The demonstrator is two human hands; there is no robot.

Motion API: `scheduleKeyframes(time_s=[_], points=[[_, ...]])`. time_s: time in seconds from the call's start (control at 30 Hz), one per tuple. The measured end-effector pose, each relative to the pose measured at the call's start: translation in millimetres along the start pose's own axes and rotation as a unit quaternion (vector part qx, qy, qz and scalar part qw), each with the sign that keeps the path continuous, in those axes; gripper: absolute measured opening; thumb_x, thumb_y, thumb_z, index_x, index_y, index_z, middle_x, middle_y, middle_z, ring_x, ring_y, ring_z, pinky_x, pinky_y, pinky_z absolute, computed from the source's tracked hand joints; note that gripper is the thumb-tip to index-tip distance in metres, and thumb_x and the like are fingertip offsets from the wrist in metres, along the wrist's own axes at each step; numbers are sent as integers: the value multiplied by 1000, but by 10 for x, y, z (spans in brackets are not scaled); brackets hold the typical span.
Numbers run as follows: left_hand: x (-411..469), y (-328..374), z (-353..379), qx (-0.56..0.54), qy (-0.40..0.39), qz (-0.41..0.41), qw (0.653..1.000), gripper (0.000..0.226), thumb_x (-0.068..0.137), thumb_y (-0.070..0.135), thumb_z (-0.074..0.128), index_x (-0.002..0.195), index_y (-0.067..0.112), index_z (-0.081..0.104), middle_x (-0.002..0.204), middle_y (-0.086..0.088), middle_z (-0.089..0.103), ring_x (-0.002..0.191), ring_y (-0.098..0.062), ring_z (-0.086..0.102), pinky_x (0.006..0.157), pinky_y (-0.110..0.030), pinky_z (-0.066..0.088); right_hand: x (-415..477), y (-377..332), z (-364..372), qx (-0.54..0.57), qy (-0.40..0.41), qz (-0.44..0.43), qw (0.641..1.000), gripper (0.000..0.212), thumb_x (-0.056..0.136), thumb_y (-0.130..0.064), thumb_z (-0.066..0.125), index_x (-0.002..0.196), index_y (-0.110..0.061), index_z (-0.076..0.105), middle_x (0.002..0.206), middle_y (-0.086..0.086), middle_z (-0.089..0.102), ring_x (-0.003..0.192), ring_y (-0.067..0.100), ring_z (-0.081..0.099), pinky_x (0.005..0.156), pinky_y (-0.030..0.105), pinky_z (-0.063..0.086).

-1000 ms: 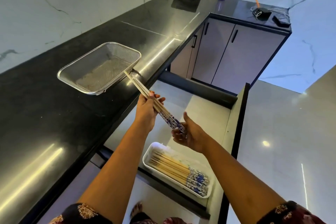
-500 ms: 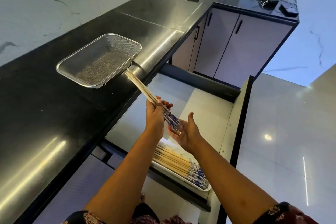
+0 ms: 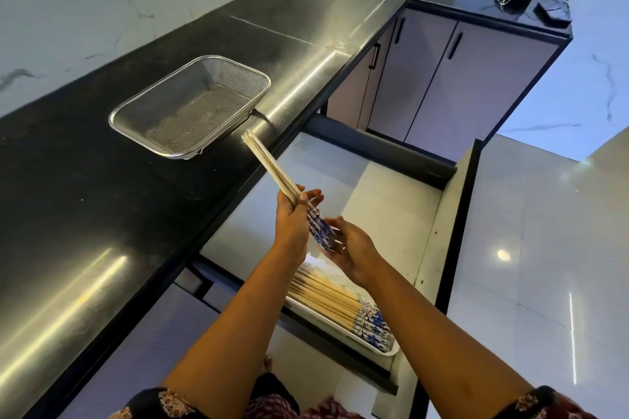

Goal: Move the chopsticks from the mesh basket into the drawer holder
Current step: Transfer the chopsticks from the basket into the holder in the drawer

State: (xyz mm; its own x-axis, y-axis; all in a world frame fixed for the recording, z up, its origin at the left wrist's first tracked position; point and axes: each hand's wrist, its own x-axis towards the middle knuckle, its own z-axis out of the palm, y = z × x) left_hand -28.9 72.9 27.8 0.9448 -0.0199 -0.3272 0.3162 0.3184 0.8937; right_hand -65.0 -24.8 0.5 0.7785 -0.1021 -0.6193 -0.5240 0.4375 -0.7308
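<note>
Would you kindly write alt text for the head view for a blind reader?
The left hand grips a bundle of chopsticks above the open drawer, right hand touching their blue-patterned ends; the mesh basket sits empty nearby.

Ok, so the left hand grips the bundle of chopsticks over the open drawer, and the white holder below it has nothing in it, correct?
Not quite. The head view shows the white holder already has a row of chopsticks lying in it. The rest stands: the left hand grips the bundle over the open drawer.
</note>
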Motion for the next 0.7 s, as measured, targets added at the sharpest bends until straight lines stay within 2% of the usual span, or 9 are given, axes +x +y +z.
scheduleKeyframes(time_s=[0.07, 0.13, 0.17, 0.27, 0.37, 0.43, 0.5, 0.6, 0.7], points=[[-13, -89, -25, 4, 7, -17, 1000, 15, 103, 15, 31, 113, 17, 42, 117, -11, 64, 109, -23, 61, 100, -42, 47, -7, -42, -4, -209, -13, -67, 976, 24, 102, -24, 40, 104, -13, 61, 97, 7, 65, 90, 21, 60, 81, 31, 50], [-28, -176, -48, 17, 9, -30, 999, 17, 103, 16, 32, 117, 17, 41, 123, -8, 63, 114, -20, 57, 99, -39, 45, 5, -72, 9, -386, -48, -119, 913, 22, 100, -26, 44, 98, -14, 61, 98, 11, 66, 90, 28, 61, 85, 38, 50], [-37, -210, -57, 22, 7, -37, 999, 18, 103, 17, 32, 119, 17, 40, 125, -7, 62, 116, -18, 54, 97, -36, 44, 1, -95, 23, -434, -62, -128, 890, 23, 99, -27, 46, 97, -10, 61, 99, 16, 67, 92, 33, 63, 88, 42, 51], [-60, -295, -73, 23, -9, -58, 998, 19, 103, 18, 32, 121, 16, 39, 130, -6, 60, 116, -22, 55, 88, -29, 48, 4, -180, 38, -475, -77, -128, 867, 36, 97, -30, 50, 101, 3, 63, 99, 23, 69, 92, 38, 67, 88, 47, 54], [-87, -354, -89, 20, -15, -75, 997, 24, 103, 19, 31, 126, 15, 37, 134, -7, 57, 122, -26, 53, 83, -25, 49, 35, -263, 30, -492, -102, -127, 856, 28, 96, -21, 53, 103, 3, 65, 100, 24, 69, 92, 36, 69, 90, 46, 55], [-107, -395, -110, -1, -22, -96, 995, 29, 103, 20, 30, 131, 15, 35, 137, -5, 55, 125, -25, 50, 90, -29, 46, 73, -257, 8, -503, -110, -119, 849, 26, 96, -19, 54, 101, 4, 66, 99, 27, 69, 92, 39, 68, 90, 46, 55], [-157, -436, -122, -6, -28, -114, 993, 34, 103, 23, 29, 136, 16, 33, 140, -2, 53, 120, -21, 50, 96, -34, 41, 116, -197, -33, -503, -115, -94, 851, 28, 95, -19, 56, 98, 7, 65, 98, 31, 67, 92, 43, 67, 88, 50, 54], [-241, -552, -109, 8, -15, -117, 993, 36, 103, 25, 30, 137, 15, 36, 138, 0, 53, 114, -19, 51, 92, -35, 44, 171, -57, -109, -519, -120, -61, 844, 31, 92, -18, 59, 96, 13, 64, 95, 36, 64, 90, 48, 64, 85, 54, 52], [-297, -692, -115, -8, 17, -157, 987, 31, 102, 27, 34, 128, 15, 45, 127, -4, 58, 107, -19, 56, 83, -33, 49, 176, 46, -199, -517, -116, -37, 847, 28, 91, -14, 61, 96, 13, 65, 86, 29, 64, 77, 34, 62, 82, 49, 54]])
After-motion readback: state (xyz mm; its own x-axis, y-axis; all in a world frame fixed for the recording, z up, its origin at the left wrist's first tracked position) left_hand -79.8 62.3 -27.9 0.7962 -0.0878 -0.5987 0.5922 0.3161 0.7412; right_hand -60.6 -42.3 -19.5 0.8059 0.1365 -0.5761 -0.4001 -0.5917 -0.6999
